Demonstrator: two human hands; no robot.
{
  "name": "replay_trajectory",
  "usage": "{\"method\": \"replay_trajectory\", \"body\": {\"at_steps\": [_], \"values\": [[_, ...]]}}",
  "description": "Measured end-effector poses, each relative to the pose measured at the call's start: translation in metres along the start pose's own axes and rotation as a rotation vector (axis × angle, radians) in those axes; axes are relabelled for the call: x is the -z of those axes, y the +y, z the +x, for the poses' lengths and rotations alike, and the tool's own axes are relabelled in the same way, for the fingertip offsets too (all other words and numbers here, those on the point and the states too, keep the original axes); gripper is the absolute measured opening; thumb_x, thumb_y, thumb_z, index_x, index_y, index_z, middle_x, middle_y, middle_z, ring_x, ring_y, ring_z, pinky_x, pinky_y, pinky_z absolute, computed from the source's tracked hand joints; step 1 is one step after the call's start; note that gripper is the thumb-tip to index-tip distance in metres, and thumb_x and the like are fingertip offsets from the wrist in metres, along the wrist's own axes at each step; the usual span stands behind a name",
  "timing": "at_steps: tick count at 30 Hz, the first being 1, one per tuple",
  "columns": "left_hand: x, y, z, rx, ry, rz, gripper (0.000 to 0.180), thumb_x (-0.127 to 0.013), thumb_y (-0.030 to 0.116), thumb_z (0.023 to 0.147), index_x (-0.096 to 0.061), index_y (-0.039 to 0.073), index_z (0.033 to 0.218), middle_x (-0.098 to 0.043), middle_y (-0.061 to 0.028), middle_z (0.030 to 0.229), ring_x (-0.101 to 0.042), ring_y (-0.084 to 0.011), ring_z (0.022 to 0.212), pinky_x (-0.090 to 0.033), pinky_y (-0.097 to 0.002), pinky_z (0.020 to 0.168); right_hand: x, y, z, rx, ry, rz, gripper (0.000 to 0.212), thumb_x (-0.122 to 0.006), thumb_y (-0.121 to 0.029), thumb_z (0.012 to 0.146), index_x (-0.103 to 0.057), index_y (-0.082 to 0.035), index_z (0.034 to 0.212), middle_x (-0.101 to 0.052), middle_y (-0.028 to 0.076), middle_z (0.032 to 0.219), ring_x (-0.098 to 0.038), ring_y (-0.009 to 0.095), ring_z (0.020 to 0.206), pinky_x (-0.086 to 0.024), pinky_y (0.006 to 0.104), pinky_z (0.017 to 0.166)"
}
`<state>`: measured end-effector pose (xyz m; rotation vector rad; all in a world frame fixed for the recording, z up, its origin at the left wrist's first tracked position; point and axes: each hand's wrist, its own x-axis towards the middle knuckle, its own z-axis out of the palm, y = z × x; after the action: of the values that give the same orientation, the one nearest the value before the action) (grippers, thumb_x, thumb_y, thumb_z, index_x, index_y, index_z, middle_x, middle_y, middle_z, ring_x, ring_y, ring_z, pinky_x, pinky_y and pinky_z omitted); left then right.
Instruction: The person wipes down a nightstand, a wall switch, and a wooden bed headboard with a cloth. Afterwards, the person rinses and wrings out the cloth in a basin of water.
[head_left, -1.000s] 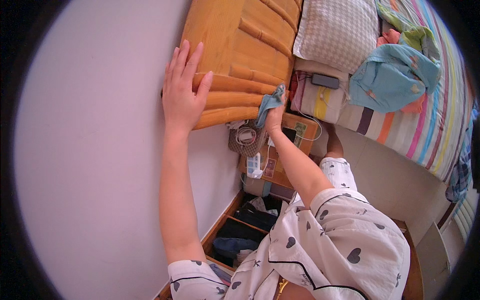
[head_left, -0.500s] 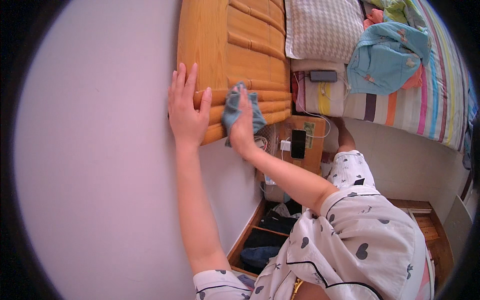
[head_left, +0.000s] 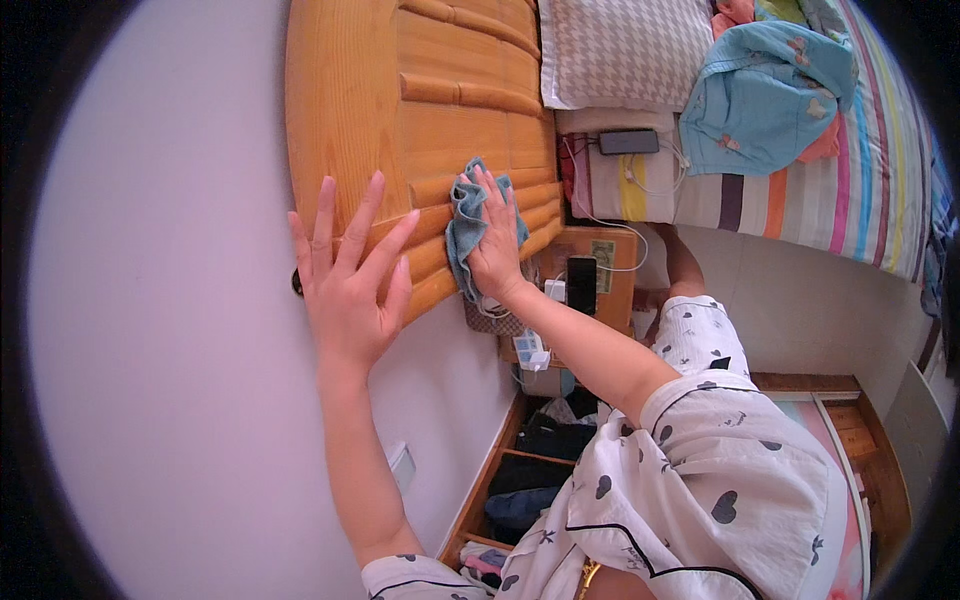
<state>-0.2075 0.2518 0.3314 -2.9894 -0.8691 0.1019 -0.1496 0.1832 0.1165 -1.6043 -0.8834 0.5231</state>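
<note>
My left hand point(head_left: 352, 285) rests by the edge of a wooden headboard point(head_left: 345, 110), its fingers spread wide over the top rail. Beside it, my right hand point(head_left: 494, 247) presses a blue-grey cloth point(head_left: 463, 228) against the ridged lower mouldings of the headboard. The fingers of that hand lie nearly straight over the cloth, which bunches up on the side toward my left hand. Part of the cloth is hidden under the palm.
Right of the headboard is a bed with a checked pillow point(head_left: 625, 55), a striped sheet point(head_left: 800, 215) and a light-blue garment point(head_left: 765, 100). A black phone point(head_left: 581, 285) and cables lie on a wooden nightstand point(head_left: 618, 265). Below, an open drawer holds dark clothes point(head_left: 520, 475). A white wall point(head_left: 170, 300) stands left.
The headboard has shifted left in the view. My left hand has come lower and its fingers have spread apart. My right hand stays on the cloth, now with a different fold showing.
</note>
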Motion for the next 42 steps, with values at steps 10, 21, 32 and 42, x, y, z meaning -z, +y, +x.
{"method": "replay_trajectory", "body": {"at_steps": [10,21,32,42], "values": [[0.004,0.001,0.003,0.015,-0.04,-0.026,0.04,-0.058,0.013,0.074,-0.067,0.022,0.112,-0.045,0.0019,0.142,-0.023,-0.0273,0.14,-0.006,-0.0504,0.115,0.005,0.084,0.001,-0.17,0.11,0.189,0.057,-0.044,-0.039,0.09,-0.041,-0.007,0.137,-0.036,0.015,0.144,-0.029,0.033,0.135,-0.015,0.0429,0.114],[0.004,-0.004,0.002,0.035,-0.029,-0.067,0.042,-0.056,0.014,0.073,-0.066,0.016,0.114,-0.046,-0.004,0.14,-0.024,-0.0301,0.139,-0.007,-0.0507,0.115,-0.032,0.218,-0.036,-0.717,0.242,1.147,0.047,-0.049,-0.036,0.094,-0.041,-0.008,0.132,-0.047,0.005,0.123,-0.047,0.018,0.109,-0.038,0.0318,0.096],[0.005,-0.007,0.0,0.067,0.002,-0.128,0.048,-0.052,0.013,0.077,-0.057,0.013,0.125,-0.043,-0.0055,0.143,-0.027,-0.0286,0.138,-0.012,-0.0501,0.114,-0.015,0.186,0.003,-0.916,0.125,0.658,0.031,-0.037,-0.022,0.088,-0.052,0.001,0.101,-0.054,0.016,0.109,-0.052,0.027,0.095,-0.039,0.0388,0.084],[0.008,-0.003,0.006,0.057,0.018,-0.147,0.05,-0.049,0.013,0.082,-0.049,0.01,0.132,-0.041,-0.0084,0.144,-0.026,-0.0285,0.139,-0.011,-0.0477,0.115,-0.003,-0.008,0.034,-0.043,-0.029,0.288,0.067,-0.038,-0.03,0.088,-0.022,0.001,0.144,-0.027,0.018,0.149,-0.022,0.035,0.138,-0.012,0.0419,0.114]]}}
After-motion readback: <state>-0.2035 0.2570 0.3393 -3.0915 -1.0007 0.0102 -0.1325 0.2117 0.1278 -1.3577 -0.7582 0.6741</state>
